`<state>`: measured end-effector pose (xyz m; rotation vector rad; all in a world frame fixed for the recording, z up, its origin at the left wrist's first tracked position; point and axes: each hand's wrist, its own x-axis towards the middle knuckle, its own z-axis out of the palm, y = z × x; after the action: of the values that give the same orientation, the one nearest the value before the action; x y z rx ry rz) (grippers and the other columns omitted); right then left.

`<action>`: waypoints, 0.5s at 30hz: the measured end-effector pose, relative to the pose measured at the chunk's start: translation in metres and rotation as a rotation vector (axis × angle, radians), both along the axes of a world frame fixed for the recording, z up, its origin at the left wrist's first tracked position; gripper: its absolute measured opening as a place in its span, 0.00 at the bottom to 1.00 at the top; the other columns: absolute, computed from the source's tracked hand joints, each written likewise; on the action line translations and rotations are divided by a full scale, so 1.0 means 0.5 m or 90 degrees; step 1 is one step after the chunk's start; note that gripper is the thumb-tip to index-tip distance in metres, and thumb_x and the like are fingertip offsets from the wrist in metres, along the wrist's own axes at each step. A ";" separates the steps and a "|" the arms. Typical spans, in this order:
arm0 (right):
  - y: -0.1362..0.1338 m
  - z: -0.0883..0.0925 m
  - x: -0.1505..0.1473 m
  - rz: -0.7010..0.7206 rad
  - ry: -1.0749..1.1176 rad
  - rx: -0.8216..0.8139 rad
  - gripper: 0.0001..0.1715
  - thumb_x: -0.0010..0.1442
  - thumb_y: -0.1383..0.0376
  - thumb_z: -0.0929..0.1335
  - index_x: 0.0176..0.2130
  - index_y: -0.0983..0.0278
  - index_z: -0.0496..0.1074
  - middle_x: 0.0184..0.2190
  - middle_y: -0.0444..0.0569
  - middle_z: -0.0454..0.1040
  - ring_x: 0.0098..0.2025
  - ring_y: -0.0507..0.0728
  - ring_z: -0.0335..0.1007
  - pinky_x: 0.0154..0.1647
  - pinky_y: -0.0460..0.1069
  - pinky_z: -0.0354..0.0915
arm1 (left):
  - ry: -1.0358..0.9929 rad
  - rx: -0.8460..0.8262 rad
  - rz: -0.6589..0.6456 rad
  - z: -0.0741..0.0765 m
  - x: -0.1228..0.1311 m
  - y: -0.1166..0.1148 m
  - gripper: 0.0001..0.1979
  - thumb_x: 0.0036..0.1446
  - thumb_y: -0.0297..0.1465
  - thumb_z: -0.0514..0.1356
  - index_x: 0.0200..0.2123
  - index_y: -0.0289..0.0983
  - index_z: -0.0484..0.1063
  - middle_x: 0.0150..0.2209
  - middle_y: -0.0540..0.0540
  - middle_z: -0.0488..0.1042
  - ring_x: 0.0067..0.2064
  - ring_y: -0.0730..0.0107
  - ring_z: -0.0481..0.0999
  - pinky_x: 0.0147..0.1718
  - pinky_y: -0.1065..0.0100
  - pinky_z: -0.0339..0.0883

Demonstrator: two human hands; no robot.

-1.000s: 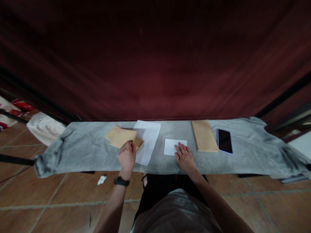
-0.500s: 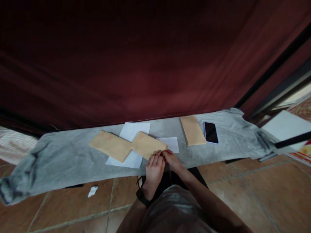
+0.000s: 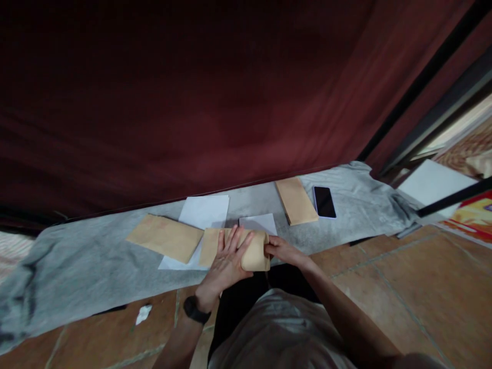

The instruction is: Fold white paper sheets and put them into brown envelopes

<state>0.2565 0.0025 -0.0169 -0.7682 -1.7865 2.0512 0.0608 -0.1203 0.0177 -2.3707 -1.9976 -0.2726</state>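
Observation:
A tan paper envelope point(image 3: 257, 256) lies near the front edge of the cloth-covered surface, its right end bulging upward. Across it my left hand point(image 3: 229, 260) rests flat with spread fingers. My right hand point(image 3: 283, 250) grips the raised right end; some fingertips are hidden in or behind the paper. To the left, another tan envelope point(image 3: 165, 237) overlaps white sheets point(image 3: 205, 209). A smaller white paper point(image 3: 259, 223) shows just behind the held envelope.
A stack of tan envelopes point(image 3: 295, 201) and a phone point(image 3: 325, 202) lie to the right on the grey cloth point(image 3: 115, 266). A dark red curtain point(image 3: 230, 128) hangs behind. On the tiled floor is a crumpled white scrap point(image 3: 143, 314).
My left hand has moved left and spread out over the envelope. The envelope has turned nearly level and come closer to me, its right end now raised in my right hand.

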 end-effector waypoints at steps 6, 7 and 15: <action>-0.001 0.006 -0.004 -0.100 0.007 0.016 0.10 0.57 0.61 0.67 0.39 0.62 0.73 0.33 0.42 0.74 0.34 0.53 0.68 0.35 0.45 0.65 | -0.036 0.075 0.048 -0.006 0.022 0.007 0.54 0.48 0.47 0.71 0.71 0.35 0.50 0.68 0.28 0.59 0.72 0.37 0.51 0.69 0.36 0.36; -0.002 0.003 -0.005 -0.112 0.012 0.019 0.09 0.57 0.60 0.68 0.38 0.62 0.72 0.32 0.42 0.74 0.33 0.52 0.68 0.34 0.45 0.65 | -0.036 0.080 0.056 -0.009 0.024 0.007 0.55 0.47 0.47 0.71 0.71 0.35 0.50 0.68 0.28 0.58 0.72 0.37 0.50 0.69 0.35 0.36; -0.023 -0.002 0.011 -0.121 -0.015 0.116 0.08 0.59 0.64 0.65 0.39 0.62 0.72 0.35 0.43 0.75 0.39 0.54 0.70 0.43 0.48 0.67 | -0.052 0.003 0.038 -0.021 0.025 -0.005 0.62 0.40 0.46 0.74 0.73 0.40 0.45 0.72 0.30 0.49 0.70 0.37 0.54 0.66 0.40 0.50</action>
<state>0.2620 -0.0090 -0.0178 -0.8728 -1.8070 1.7396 0.0733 -0.1228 0.0072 -2.3290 -2.0957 -0.3776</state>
